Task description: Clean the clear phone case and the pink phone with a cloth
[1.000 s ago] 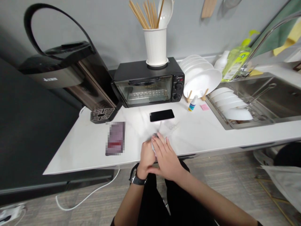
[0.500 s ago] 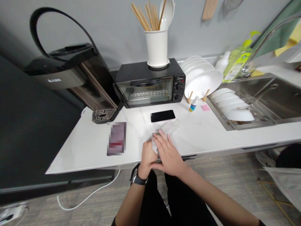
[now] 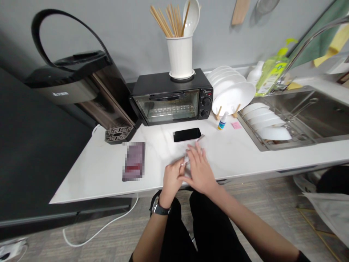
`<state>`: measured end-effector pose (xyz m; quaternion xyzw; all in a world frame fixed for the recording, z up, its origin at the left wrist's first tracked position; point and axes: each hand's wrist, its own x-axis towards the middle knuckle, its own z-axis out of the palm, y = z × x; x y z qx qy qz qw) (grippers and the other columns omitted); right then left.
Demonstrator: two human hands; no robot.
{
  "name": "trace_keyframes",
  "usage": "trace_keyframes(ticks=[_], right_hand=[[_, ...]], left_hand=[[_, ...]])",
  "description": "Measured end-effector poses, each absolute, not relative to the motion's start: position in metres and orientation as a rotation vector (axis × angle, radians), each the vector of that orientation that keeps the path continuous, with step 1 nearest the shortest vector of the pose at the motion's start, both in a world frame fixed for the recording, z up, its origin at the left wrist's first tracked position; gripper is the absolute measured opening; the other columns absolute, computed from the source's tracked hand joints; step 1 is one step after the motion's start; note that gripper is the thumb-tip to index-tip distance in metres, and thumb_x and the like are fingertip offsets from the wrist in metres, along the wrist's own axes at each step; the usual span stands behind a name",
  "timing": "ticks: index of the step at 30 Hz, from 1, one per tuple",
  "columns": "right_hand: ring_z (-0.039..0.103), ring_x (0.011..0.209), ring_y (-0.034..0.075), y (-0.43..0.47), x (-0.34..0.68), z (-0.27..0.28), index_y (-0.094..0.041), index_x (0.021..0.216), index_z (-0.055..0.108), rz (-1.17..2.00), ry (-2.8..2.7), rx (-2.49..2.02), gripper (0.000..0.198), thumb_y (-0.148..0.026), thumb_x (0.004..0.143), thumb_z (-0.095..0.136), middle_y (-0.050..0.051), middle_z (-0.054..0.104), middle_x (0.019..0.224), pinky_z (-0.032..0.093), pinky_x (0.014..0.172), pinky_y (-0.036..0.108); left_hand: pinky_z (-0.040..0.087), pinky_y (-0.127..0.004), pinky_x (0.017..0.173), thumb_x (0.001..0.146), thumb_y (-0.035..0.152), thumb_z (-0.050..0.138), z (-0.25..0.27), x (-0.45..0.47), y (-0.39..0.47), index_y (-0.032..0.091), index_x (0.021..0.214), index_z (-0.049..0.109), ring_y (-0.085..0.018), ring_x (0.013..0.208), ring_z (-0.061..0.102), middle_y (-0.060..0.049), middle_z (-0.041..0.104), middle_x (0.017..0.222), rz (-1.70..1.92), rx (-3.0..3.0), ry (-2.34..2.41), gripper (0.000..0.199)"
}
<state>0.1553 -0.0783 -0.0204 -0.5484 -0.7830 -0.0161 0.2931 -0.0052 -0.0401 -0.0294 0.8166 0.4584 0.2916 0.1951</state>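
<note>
Nearest to me, my left hand point(image 3: 171, 178), a dark watch point(image 3: 159, 208) on its wrist, rests at the front edge of the white counter point(image 3: 89, 171) with thumb and fingertips pinched on a small pale wipe point(image 3: 186, 160), which is mostly hidden and hard to make out. My right hand point(image 3: 201, 171) lies just beside it, fingers spread flat and open, pressing down over the same wipe. To the left lies a blurred reddish packet point(image 3: 133, 161). Just beyond my fingers sits a black phone point(image 3: 187, 134), face up. Further right stand a small dropper bottle point(image 3: 222, 121) and a pink note point(image 3: 236, 125). Behind them are a black toaster oven point(image 3: 170, 98) carrying a white utensil holder point(image 3: 180, 54), a rack of white plates point(image 3: 231, 92), and the sink point(image 3: 313, 116) at far right
</note>
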Motion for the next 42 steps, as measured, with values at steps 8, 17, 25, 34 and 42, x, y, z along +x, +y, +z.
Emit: trace_keyframes(ticks=[8, 17, 25, 34, 42], right_hand=[[0.031, 0.159, 0.034, -0.08, 0.173, -0.014, -0.007, 0.159, 0.037, -0.033, -2.184, -1.42, 0.08, -0.065, 0.104, 0.04, 0.022, 0.048, 0.162, 0.016, 0.131, 0.064], [0.016, 0.163, 0.042, -0.09, 0.146, -0.019, 0.001, 0.152, 0.042, -0.039, -2.139, -1.39, 0.097, -0.077, 0.096, 0.046, 0.027, 0.045, 0.161, 0.025, 0.128, 0.063], [0.037, 0.156, 0.035, -0.07, 0.192, -0.015, -0.009, 0.154, 0.043, -0.102, -2.1, -1.487, 0.073, -0.063, 0.106, 0.039, 0.022, 0.053, 0.157, 0.013, 0.13, 0.065], [-0.001, 0.164, 0.043, -0.1, 0.14, -0.024, 0.003, 0.161, 0.03, -0.104, -2.194, -1.428, 0.103, -0.076, 0.097, 0.045, 0.025, 0.028, 0.172, 0.026, 0.126, 0.064], [0.04, 0.154, 0.035, -0.072, 0.189, -0.013, -0.008, 0.153, 0.045, -0.117, -2.045, -1.527, 0.073, -0.063, 0.106, 0.037, 0.021, 0.056, 0.155, 0.013, 0.13, 0.063]], left_hand=[[0.06, -0.03, 0.079, 0.096, 0.013, 0.048, -0.031, -0.004, -0.039, 0.017, 0.1, 0.077, -0.022, 0.081, 0.077, -0.009, 0.082, 0.095, 0.815, 2.305, 1.302, 0.03], [0.061, -0.033, 0.08, 0.091, 0.008, 0.051, -0.031, -0.007, -0.041, 0.016, 0.106, 0.077, -0.023, 0.082, 0.077, -0.01, 0.082, 0.099, 0.806, 2.29, 1.26, 0.031], [0.06, -0.033, 0.094, 0.099, 0.013, 0.047, -0.026, -0.004, -0.044, 0.02, 0.116, 0.077, -0.022, 0.099, 0.078, -0.007, 0.082, 0.11, 0.824, 2.265, 1.216, 0.035], [0.061, -0.035, 0.082, 0.087, 0.005, 0.05, -0.029, -0.007, -0.042, 0.016, 0.108, 0.078, -0.025, 0.085, 0.078, -0.011, 0.082, 0.1, 0.794, 2.225, 1.309, 0.037], [0.059, -0.033, 0.096, 0.1, 0.013, 0.046, -0.024, -0.003, -0.044, 0.022, 0.124, 0.075, -0.022, 0.107, 0.077, -0.008, 0.08, 0.12, 0.832, 2.234, 1.193, 0.039]])
